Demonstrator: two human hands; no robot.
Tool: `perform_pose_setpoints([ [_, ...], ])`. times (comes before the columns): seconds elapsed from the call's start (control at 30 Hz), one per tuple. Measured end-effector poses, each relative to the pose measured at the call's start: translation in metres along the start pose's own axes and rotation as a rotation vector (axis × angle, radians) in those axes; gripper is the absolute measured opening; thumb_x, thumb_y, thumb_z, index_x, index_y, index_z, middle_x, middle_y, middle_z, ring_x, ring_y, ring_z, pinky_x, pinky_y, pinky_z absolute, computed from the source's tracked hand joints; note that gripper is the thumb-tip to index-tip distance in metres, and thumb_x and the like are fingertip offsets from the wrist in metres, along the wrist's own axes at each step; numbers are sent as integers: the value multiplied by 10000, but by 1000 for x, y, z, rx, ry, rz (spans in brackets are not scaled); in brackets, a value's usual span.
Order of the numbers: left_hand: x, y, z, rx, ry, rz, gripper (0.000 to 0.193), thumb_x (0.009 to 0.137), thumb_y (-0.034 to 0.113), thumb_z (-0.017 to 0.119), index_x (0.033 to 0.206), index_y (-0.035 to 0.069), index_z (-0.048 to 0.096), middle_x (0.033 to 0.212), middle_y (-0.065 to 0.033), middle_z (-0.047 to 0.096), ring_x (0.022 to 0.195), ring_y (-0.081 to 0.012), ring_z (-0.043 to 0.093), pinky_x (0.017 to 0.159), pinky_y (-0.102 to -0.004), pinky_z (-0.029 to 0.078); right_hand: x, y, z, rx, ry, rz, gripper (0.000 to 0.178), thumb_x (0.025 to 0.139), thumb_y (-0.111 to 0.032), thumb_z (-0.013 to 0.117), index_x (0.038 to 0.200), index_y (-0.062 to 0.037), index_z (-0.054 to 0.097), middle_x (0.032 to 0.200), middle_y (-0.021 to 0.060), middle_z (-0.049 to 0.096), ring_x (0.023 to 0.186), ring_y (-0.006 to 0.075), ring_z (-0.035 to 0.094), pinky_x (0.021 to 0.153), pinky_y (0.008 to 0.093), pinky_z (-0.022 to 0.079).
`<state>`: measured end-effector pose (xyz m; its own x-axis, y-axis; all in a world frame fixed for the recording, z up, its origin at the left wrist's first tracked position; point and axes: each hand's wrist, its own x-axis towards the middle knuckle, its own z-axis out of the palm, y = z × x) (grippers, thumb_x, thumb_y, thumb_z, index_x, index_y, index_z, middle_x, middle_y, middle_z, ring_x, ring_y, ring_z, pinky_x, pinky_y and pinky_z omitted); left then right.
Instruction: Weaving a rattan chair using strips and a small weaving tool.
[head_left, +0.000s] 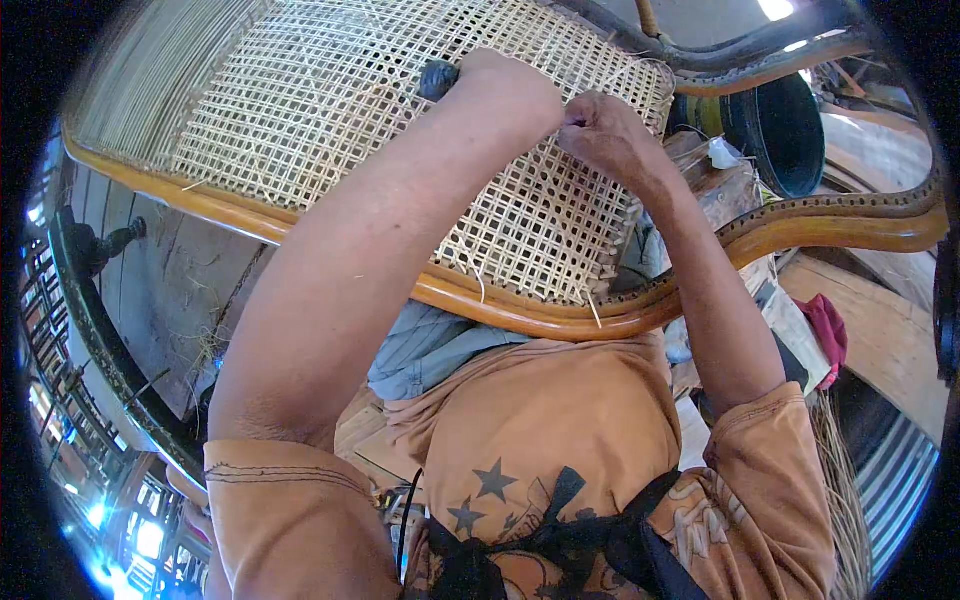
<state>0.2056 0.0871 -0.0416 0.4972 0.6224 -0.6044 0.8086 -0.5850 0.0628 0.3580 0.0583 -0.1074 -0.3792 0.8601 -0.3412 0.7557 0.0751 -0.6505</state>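
Note:
A woven cane panel (330, 120) spans a curved brown wooden frame (480, 305) across my lap. My left hand (492, 68) is over the upper part of the weave, bent inward, its fingers mostly hidden by my own arm. A small dark lump (438, 80) shows beside it; whether it is a finger covering or something held cannot be made out. Close by, my right hand (608, 138) rests at the panel's right part with its fingers closed in a pinch. What lies between those fingers is too small to see. Loose cane ends (482, 285) stick out along the near edge.
Small holes line the curved frame arm (840, 215) at right. A dark bucket (785, 135) lies behind it. A red cloth (822, 335) is on the right, above a bundle of long cane strands (840, 480). At left stands a dark curved rail (110, 350).

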Motion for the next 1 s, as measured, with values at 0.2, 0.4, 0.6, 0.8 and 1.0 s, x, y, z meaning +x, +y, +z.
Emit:
perform_pose_setpoints([
  [0.2,-15,-3,29,-135,161,-84,188,766,133,528,857,56,673,901,-148,658,832,-305,646,721,-422,506,8,-18,15,-115,35,96,254,721,-217,552,773,18,635,780,262,597,753,405,601,709,445,488],
  [0.4,-16,-9,17,-164,177,-123,230,776,181,534,907,46,666,903,-160,655,846,-306,644,724,-416,507,4,-12,7,-255,109,-243,232,774,-206,549,875,0,586,920,178,583,862,372,580,749,431,482],
  [0.6,-33,-24,11,-214,146,-272,235,756,185,550,897,37,667,903,-167,654,836,-309,645,726,-412,507,12,-14,2,-444,15,-381,181,769,-163,545,904,-46,575,924,134,577,862,336,589,726,427,492],
  [0.8,-45,-36,31,-206,187,-302,308,796,307,537,870,35,659,867,-171,649,828,-322,635,726,-426,497,26,-28,-5,-643,-160,-330,145,823,-122,500,902,-44,593,863,155,594,774,351,592,678,412,486],
  [1.0,-60,-45,52,-328,211,-394,401,837,398,494,812,22,632,788,-180,626,777,-333,608,695,-431,473,38,-29,-28,-468,2,-288,165,822,-194,552,866,-43,603,807,153,626,780,332,606,677,396,485],
])
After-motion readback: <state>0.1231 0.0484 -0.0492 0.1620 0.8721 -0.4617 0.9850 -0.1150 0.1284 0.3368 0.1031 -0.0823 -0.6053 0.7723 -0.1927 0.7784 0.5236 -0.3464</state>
